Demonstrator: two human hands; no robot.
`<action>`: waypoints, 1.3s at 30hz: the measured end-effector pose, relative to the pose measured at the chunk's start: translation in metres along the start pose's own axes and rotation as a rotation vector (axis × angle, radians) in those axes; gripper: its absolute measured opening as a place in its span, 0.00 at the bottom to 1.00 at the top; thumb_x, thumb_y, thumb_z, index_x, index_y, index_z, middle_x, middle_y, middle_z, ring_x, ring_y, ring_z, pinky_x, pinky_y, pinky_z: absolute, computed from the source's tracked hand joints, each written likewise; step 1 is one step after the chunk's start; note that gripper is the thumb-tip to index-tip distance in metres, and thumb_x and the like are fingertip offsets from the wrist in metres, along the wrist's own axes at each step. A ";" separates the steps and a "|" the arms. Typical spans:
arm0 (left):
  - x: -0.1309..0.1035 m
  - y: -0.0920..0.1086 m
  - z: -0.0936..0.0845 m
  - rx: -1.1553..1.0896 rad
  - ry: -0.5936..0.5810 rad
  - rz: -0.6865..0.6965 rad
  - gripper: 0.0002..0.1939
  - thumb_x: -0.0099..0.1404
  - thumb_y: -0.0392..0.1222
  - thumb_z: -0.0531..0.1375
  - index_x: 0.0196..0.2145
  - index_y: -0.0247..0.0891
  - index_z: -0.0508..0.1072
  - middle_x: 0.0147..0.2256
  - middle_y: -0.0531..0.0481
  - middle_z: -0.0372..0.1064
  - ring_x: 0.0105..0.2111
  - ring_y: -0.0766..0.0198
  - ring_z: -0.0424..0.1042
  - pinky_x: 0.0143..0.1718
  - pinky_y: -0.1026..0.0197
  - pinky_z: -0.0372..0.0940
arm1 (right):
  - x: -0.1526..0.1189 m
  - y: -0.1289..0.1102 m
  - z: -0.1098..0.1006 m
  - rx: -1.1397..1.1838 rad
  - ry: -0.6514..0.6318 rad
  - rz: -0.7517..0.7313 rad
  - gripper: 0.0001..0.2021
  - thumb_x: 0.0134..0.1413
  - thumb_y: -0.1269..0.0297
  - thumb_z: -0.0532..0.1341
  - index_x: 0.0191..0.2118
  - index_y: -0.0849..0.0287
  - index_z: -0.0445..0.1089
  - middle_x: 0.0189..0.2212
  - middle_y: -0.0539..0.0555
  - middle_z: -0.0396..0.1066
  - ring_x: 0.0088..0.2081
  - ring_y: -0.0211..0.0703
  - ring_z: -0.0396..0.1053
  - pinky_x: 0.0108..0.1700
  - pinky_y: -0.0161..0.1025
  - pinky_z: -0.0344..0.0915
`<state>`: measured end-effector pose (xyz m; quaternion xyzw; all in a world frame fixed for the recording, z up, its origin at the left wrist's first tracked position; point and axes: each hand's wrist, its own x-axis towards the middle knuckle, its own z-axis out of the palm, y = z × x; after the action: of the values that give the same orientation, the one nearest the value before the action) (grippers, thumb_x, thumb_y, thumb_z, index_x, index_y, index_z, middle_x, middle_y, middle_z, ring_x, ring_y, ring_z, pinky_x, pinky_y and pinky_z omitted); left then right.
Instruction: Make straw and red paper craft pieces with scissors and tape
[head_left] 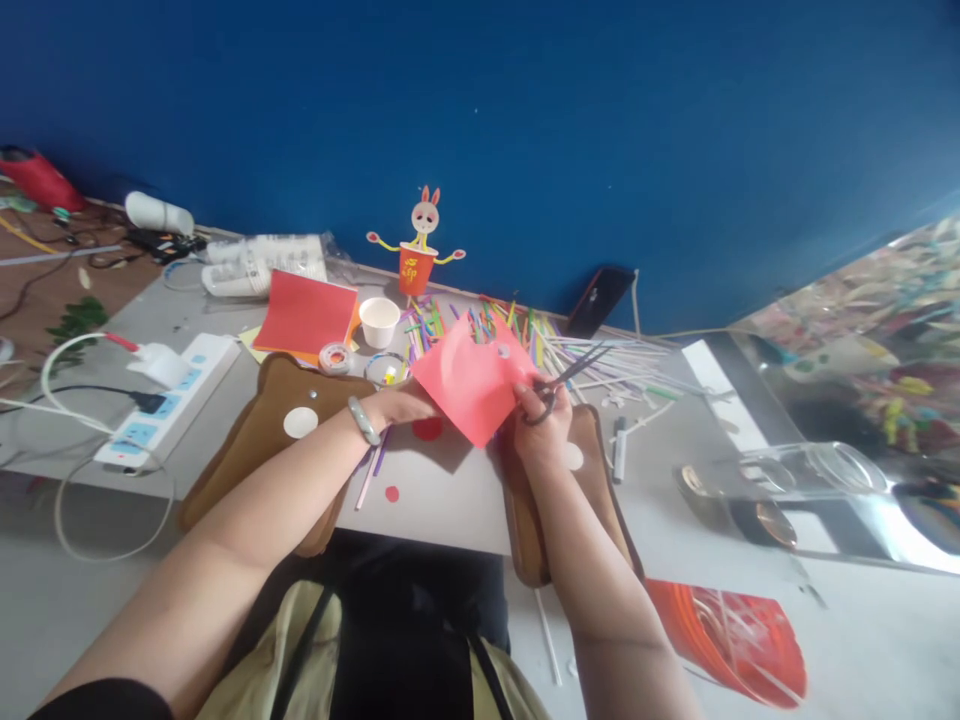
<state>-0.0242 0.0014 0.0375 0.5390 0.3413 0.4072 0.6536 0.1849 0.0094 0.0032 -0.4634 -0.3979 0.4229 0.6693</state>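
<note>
A pinkish-red sheet of paper [469, 385] is held up over the table, with a notch cut into its upper edge. My left hand [405, 402] is at the sheet's left edge, closed on it, its fingertips hidden behind the paper. Dark-handled scissors [574, 368] are in my right hand [541, 430], blades pointing up and right, apart from the notch. The thumb of that hand also presses the sheet's right edge. Below the paper, a red paper disc [427, 429] and a smaller red piece [391, 494] lie on the white tabletop [442, 510].
Brown pads [262, 450] lie under both forearms. Behind stand a white paper cup [379, 322] and a rabbit cup figure [416, 268]. Coloured sticks [585, 360] spread rightward. A power strip [169, 400] with cables is left; an orange bin [727, 640] stands below right.
</note>
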 end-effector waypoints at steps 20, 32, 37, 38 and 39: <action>0.007 -0.019 0.006 0.045 0.418 -0.214 0.14 0.57 0.44 0.61 0.18 0.35 0.69 0.19 0.48 0.68 0.21 0.66 0.66 0.23 0.64 0.60 | -0.019 -0.024 0.009 -0.304 -0.092 -0.201 0.18 0.41 0.64 0.73 0.37 0.55 0.66 0.25 0.46 0.71 0.26 0.37 0.69 0.27 0.35 0.66; 0.010 -0.021 0.005 0.051 0.454 -0.340 0.15 0.57 0.42 0.59 0.17 0.34 0.70 0.13 0.55 0.56 0.14 0.70 0.58 0.17 0.66 0.55 | 0.130 -0.031 0.161 -0.390 -0.094 0.162 0.20 0.47 0.56 0.71 0.35 0.55 0.58 0.18 0.45 0.70 0.17 0.35 0.68 0.18 0.28 0.62; 0.013 -0.017 0.002 0.049 0.468 -0.339 0.15 0.58 0.41 0.58 0.16 0.34 0.69 0.14 0.54 0.58 0.14 0.70 0.58 0.16 0.66 0.55 | 0.166 -0.020 0.187 -0.396 -0.062 0.312 0.16 0.49 0.58 0.70 0.33 0.57 0.61 0.16 0.46 0.69 0.17 0.36 0.68 0.18 0.30 0.64; 0.013 -0.017 0.002 0.047 0.466 -0.341 0.15 0.58 0.41 0.58 0.16 0.34 0.69 0.14 0.54 0.58 0.14 0.70 0.58 0.16 0.66 0.54 | 0.168 -0.019 0.187 -0.389 -0.078 0.323 0.15 0.48 0.61 0.70 0.32 0.58 0.62 0.16 0.46 0.69 0.17 0.36 0.68 0.18 0.30 0.65; 0.014 -0.017 0.002 0.045 0.463 -0.343 0.15 0.58 0.41 0.58 0.17 0.34 0.69 0.14 0.54 0.58 0.14 0.70 0.58 0.15 0.66 0.54 | 0.169 -0.018 0.187 -0.384 -0.086 0.326 0.14 0.47 0.63 0.70 0.32 0.58 0.63 0.16 0.47 0.69 0.17 0.36 0.68 0.18 0.30 0.65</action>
<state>-0.0134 0.0113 0.0210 0.3805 0.5767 0.3952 0.6054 0.0710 0.2162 0.0917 -0.6218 -0.4189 0.4612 0.4746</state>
